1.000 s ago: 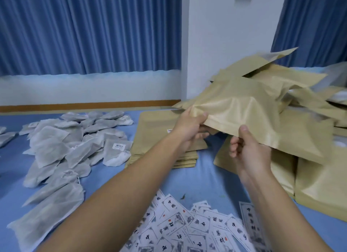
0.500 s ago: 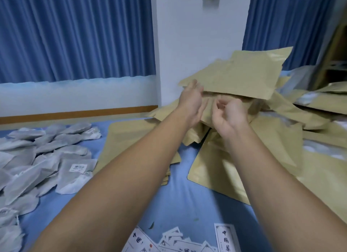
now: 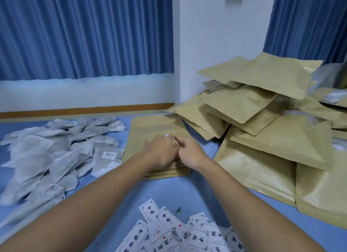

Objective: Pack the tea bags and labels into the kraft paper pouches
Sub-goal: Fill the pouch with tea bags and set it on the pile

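White paper labels (image 3: 169, 233) with black characters: loose pile, nearest, below the fingers on the blue worktop (image 3: 187, 191). Left hand (image 3: 161, 150): fingers spread flat on the flat stack of kraft paper pouches (image 3: 150, 127). Right hand (image 3: 189, 154): beside the left, index finger straight over the top pouch, other fingers curled; any grip cannot be told. Grey-white mesh tea bags (image 3: 56, 154): heap left of the fingers. Bulging kraft pouches (image 3: 272, 139): heap right of the fingers. Blue pleated curtains (image 3: 84, 32): farthest.
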`<move>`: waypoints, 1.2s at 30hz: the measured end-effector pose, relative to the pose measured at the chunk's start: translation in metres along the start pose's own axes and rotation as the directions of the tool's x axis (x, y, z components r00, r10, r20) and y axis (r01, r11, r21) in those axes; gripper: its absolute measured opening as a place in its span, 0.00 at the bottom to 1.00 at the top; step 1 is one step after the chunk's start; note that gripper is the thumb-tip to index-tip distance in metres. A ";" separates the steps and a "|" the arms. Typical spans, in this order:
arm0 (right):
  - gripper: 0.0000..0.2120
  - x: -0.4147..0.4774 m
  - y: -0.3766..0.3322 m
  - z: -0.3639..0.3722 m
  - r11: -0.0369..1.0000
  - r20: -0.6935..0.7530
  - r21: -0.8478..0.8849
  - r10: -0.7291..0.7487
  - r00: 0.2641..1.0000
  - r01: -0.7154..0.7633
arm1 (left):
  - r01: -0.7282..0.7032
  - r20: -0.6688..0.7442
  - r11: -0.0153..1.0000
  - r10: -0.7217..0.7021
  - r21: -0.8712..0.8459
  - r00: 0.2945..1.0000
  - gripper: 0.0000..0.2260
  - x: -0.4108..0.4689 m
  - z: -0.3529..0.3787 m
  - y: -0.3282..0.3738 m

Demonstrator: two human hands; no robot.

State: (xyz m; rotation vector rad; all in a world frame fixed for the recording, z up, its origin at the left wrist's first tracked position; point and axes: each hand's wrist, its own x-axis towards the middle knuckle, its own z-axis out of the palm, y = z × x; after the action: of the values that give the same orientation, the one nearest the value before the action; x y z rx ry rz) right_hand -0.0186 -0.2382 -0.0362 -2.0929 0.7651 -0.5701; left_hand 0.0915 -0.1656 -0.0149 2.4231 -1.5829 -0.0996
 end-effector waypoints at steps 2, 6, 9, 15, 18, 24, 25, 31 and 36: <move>0.10 -0.007 0.002 0.013 0.979 0.112 -0.205 0.008 0.994 0.015 | 0.012 0.132 0.997 -0.023 0.079 0.991 0.26 -0.013 0.010 -0.030; 0.04 -0.020 0.001 0.030 0.845 0.157 -0.499 -0.130 0.979 0.192 | -0.054 0.198 0.989 0.026 0.137 0.980 0.38 -0.038 0.019 -0.072; 0.07 -0.026 -0.004 0.035 0.770 0.167 -0.583 -0.198 0.966 0.259 | -0.145 0.093 0.970 0.129 0.193 0.987 0.28 -0.049 0.013 -0.084; 0.15 -0.037 -0.012 0.029 0.689 0.209 -0.666 -0.196 0.958 0.286 | -0.244 0.028 0.953 0.243 0.178 0.970 0.24 -0.062 -0.001 -0.098; 0.19 -0.041 -0.016 0.026 0.691 0.207 -0.665 -0.193 0.959 0.283 | -0.262 0.052 0.957 0.257 0.127 0.965 0.24 -0.065 -0.007 -0.106; 0.18 -0.043 -0.018 0.023 0.693 0.213 -0.658 -0.204 0.956 0.295 | -0.301 0.059 0.953 0.299 0.021 0.952 0.19 -0.066 -0.012 -0.117; 0.18 -0.044 -0.019 0.023 0.697 0.208 -0.654 -0.209 0.955 0.295 | -0.308 0.069 0.951 0.306 0.015 0.950 0.19 -0.067 -0.014 -0.117; 0.12 -0.047 -0.024 0.020 0.727 0.194 -0.620 -0.224 0.955 0.296 | -0.324 0.105 0.945 0.319 0.033 0.942 0.16 -0.070 -0.029 -0.110; 0.11 -0.048 -0.030 0.024 0.649 0.188 -0.706 -0.215 0.958 0.284 | -0.348 0.016 0.925 0.350 0.154 0.937 0.11 -0.080 -0.027 -0.102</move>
State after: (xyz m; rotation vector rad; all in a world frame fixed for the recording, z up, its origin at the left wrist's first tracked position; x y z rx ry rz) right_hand -0.0283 -0.1777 -0.0309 -2.9917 0.7207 -0.3254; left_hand 0.1548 -0.0500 -0.0190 2.1967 -2.0577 0.1062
